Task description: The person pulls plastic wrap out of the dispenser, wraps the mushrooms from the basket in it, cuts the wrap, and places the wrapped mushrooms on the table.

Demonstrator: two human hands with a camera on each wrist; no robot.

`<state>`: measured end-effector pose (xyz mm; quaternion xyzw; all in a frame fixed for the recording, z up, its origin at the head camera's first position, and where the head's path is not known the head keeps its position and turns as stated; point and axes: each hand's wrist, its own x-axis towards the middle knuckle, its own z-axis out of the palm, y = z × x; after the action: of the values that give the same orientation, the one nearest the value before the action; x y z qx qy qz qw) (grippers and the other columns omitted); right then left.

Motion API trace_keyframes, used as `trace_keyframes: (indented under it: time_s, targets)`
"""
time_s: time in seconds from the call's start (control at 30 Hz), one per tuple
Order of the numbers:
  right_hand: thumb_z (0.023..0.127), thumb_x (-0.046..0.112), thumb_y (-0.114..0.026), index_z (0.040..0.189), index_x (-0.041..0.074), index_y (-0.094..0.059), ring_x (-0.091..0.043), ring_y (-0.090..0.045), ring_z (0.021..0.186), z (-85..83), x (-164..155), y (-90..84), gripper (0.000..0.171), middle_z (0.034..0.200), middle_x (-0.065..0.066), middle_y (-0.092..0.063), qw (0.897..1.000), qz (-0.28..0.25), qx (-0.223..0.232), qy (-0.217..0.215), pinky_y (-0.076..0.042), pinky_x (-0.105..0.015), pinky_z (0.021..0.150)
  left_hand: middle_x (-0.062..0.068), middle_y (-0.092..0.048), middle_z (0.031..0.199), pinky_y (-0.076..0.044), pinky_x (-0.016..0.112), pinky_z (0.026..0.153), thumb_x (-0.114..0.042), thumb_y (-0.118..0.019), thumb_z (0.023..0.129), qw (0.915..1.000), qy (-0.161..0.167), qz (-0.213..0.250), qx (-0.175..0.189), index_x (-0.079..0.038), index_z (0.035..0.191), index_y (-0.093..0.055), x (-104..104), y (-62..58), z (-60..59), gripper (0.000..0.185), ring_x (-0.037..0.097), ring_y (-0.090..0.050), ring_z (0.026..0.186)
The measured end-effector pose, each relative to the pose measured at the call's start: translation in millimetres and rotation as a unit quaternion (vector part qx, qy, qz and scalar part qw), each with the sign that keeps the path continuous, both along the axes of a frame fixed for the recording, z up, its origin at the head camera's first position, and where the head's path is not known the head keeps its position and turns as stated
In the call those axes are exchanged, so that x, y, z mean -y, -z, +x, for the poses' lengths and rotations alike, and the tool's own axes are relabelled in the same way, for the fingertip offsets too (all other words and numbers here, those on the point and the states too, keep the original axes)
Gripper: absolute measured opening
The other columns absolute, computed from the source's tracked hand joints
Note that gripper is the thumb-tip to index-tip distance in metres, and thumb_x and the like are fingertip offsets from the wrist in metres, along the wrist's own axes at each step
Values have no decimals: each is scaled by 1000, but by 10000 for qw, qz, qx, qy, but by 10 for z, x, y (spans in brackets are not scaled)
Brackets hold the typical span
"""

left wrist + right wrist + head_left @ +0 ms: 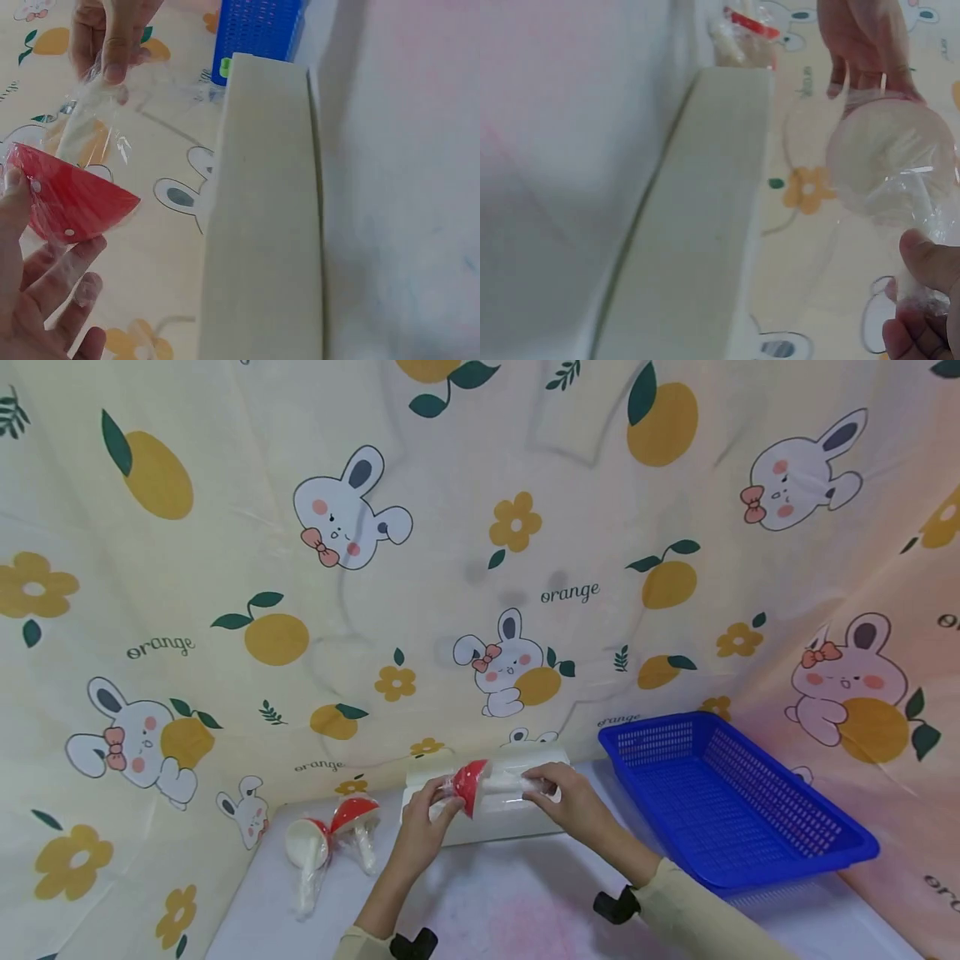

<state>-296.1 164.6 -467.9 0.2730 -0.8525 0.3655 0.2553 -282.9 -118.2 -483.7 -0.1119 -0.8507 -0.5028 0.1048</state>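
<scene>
A toy mushroom with a red cap and white stem, wrapped in clear plastic, is held sideways between my hands. My left hand grips the cap end, thumb on one side and fingers on the other. My right hand pinches the wrapped stem end. In the left wrist view the red cap shows a few white dots. The right wrist view shows the cap's pale round underside. Behind and below the mushroom lies a white, box-like piece; its inside is partly hidden by the hands.
Two more wrapped red-and-white mushrooms, one nearer and one farther, lie on the left of the white table. A blue perforated basket stands at the right. A cloth printed with rabbits and oranges hangs behind.
</scene>
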Motion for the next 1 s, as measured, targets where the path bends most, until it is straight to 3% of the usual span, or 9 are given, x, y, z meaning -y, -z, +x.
trace_keyframes:
  time_s: [0.13,0.3,0.43,0.8,1.0]
  targets:
    - [87,10,-90,121,11,-80,-13,-59,84,-2,20,-155,35,99,3,-73,9998,-109,190,-1,-59,-28,74,15,-66,147,-39,72,114,-42,-69,104,9993,219,310,69,-16,150,-54,5,-78,-8,54,41,-54,144]
    - [89,9,-88,124,11,-79,-14,-60,85,-43,35,-313,36,99,2,-71,9998,-146,138,4,-58,-25,74,15,-67,145,-39,69,116,-33,-70,105,9984,277,462,-177,-14,150,-53,-9,-189,-22,52,39,-57,142]
    - [89,7,-88,121,8,-79,-15,-59,84,-104,35,-398,34,93,2,-68,9998,-154,-94,-51,-56,-26,73,16,-68,144,-41,69,115,-32,-71,104,9982,227,473,-287,-13,151,-51,-29,-271,-17,54,39,-58,141]
    - [90,7,-87,124,10,-78,-17,-62,86,-135,49,-614,35,102,-4,-74,9993,-350,-18,105,-63,-41,78,14,-65,148,-42,69,113,-35,-65,107,9988,120,395,-281,-13,155,-46,-90,-490,-38,56,41,-54,145]
    - [92,12,-87,126,12,-78,-16,-64,87,-122,45,-704,35,107,-4,-75,9989,-372,-98,258,-64,-40,81,15,-65,148,-40,69,116,-28,-66,106,9976,209,435,-505,-13,154,-48,-104,-596,-60,54,40,-54,144]
